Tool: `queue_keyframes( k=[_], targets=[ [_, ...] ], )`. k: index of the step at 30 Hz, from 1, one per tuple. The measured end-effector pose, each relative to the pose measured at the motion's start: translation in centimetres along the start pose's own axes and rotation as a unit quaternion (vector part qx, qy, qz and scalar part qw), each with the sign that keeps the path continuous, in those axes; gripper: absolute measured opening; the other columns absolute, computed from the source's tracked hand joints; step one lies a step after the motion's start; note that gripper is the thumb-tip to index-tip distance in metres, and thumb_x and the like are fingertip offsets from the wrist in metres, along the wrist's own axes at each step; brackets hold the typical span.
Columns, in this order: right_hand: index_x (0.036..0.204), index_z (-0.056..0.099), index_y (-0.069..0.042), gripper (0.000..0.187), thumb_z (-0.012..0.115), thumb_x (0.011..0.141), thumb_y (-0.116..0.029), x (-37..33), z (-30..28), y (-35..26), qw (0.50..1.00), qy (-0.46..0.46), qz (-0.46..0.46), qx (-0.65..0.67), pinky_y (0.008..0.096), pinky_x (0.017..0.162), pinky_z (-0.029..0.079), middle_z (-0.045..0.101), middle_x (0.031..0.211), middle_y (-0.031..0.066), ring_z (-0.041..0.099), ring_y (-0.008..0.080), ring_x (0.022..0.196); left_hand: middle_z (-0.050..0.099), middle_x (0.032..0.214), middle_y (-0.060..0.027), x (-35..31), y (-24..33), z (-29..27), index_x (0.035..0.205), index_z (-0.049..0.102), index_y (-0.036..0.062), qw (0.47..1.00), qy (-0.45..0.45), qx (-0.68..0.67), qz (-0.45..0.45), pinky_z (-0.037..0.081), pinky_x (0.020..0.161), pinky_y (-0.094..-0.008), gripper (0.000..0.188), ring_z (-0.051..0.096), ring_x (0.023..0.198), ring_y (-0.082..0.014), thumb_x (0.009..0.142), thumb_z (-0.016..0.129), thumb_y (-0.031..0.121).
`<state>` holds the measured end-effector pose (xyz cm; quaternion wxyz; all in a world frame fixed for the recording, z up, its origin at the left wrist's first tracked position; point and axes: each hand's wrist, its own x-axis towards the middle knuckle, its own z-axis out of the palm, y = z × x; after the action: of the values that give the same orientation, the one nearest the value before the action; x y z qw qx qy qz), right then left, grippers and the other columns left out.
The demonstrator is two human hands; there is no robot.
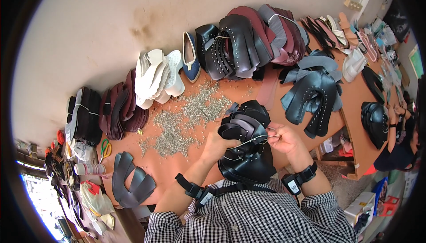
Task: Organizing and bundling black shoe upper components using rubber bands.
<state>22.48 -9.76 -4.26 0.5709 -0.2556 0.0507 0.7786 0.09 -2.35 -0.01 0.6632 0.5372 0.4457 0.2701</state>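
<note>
In front of my chest is a bundle of black leather shoe uppers (248, 165), with small metal studs along some edges. A pale string (258, 137) runs across it. My left hand (215, 147) grips the bundle's left side, its thumb pressed down near the string. At the right side of the bundle, my right hand (284, 138) has its fingers pinched on the string. Some of my left fingers are hidden behind the uppers.
A spread of small silvery studs (177, 130) lies on the orange table. Around it stand stacked maroon uppers (117, 114), white pieces (153, 79), a blue shoe (191, 63), studded black uppers (313, 92) and scissors (105, 150). At far right a co-worker's arms (392, 125) reach toward a black bundle.
</note>
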Motion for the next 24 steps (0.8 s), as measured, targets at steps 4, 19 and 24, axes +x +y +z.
queue_keyframes(
  k=[4, 19, 24],
  targets=[
    [0.105, 0.05, 0.005, 0.041, 0.043, 0.065, 0.014, 0.0, 0.3, -0.8, 0.996, 0.081, 0.012, -0.022, 0.0162, 0.042, 0.032, 0.053, 0.093, 0.0118, 0.04, 0.0075, 0.054, 0.063, 0.091, -0.0032, 0.5, -1.2, -0.6, 0.1, 0.056, 0.0015, 0.998, -0.024, -0.06, -0.017, 0.048, 0.078, -0.0273, 0.048, 0.059, 0.083, -0.0131, 0.056, 0.071, -0.008],
    [0.101, 0.053, 0.002, 0.034, 0.044, 0.069, 0.009, 5.4, -2.4, 3.8, 0.978, -0.014, 0.111, -0.175, 0.0181, 0.042, 0.037, 0.057, 0.087, 0.0105, 0.054, 0.0131, 0.06, 0.063, 0.087, -0.0053, 0.0, -2.4, -1.8, 0.097, 0.056, 0.0015, 0.988, 0.026, -0.15, -0.002, 0.05, 0.072, -0.0287, 0.045, 0.061, 0.076, -0.0147, 0.056, 0.065, -0.014],
    [0.114, 0.048, 0.0, 0.048, 0.048, 0.066, 0.007, 1.5, 1.0, 5.2, 0.926, -0.041, 0.108, -0.359, 0.0198, 0.051, 0.04, 0.055, 0.092, 0.0072, 0.054, 0.0125, 0.067, 0.062, 0.082, -0.0061, 0.4, -3.5, -2.6, 0.091, 0.056, 0.0007, 0.969, 0.092, -0.225, -0.03, 0.051, 0.07, -0.0289, 0.038, 0.061, 0.072, -0.0163, 0.058, 0.063, -0.015]
  ],
)
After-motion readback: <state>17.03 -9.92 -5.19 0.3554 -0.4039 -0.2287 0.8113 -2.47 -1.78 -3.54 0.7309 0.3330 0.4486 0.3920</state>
